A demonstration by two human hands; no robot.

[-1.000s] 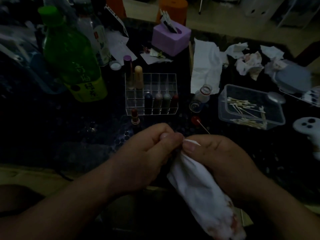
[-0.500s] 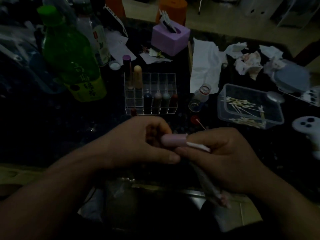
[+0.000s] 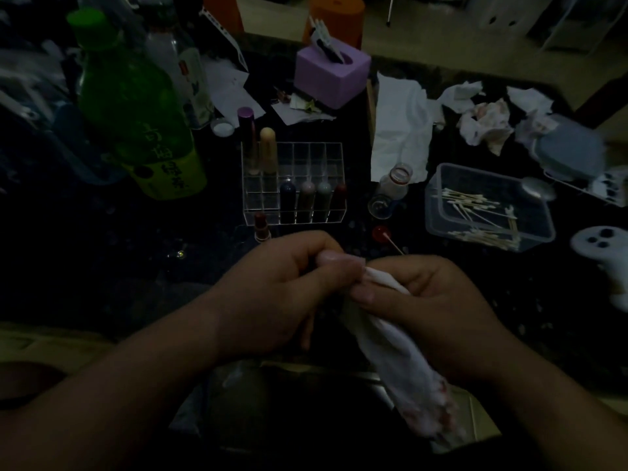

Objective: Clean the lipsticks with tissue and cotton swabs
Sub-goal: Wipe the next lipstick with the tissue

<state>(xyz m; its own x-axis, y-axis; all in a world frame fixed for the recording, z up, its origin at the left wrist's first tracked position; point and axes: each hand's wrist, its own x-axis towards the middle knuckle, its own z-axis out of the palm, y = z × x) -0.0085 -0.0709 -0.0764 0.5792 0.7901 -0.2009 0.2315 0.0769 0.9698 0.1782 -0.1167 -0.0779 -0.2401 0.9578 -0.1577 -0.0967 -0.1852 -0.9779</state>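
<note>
My left hand [image 3: 278,294] curls round a pale pink lipstick tube [image 3: 334,256], of which only a sliver shows between the fingers. My right hand [image 3: 431,300] grips a white tissue [image 3: 390,348] with red stains at its hanging lower end, pressed against the tube's end. Behind the hands stands a clear acrylic organizer [image 3: 294,183] with several lipsticks in its slots. An open red lipstick [image 3: 261,227] stands on the table in front of the organizer. A clear tub of cotton swabs [image 3: 489,207] sits to the right. A used swab [image 3: 390,241] lies beside a red cap.
A green bottle [image 3: 136,107] and a clear bottle stand at the back left. A purple holder [image 3: 331,76] is at the back centre, with a flat tissue [image 3: 401,130] and crumpled stained tissues [image 3: 486,124] to its right. A small glass vial [image 3: 394,183] stands by the organizer.
Half a second ago the pink tube lay exposed between my hands with the tissue low. Now my left fingers cover the tube and the tissue is drawn up against its end again.
</note>
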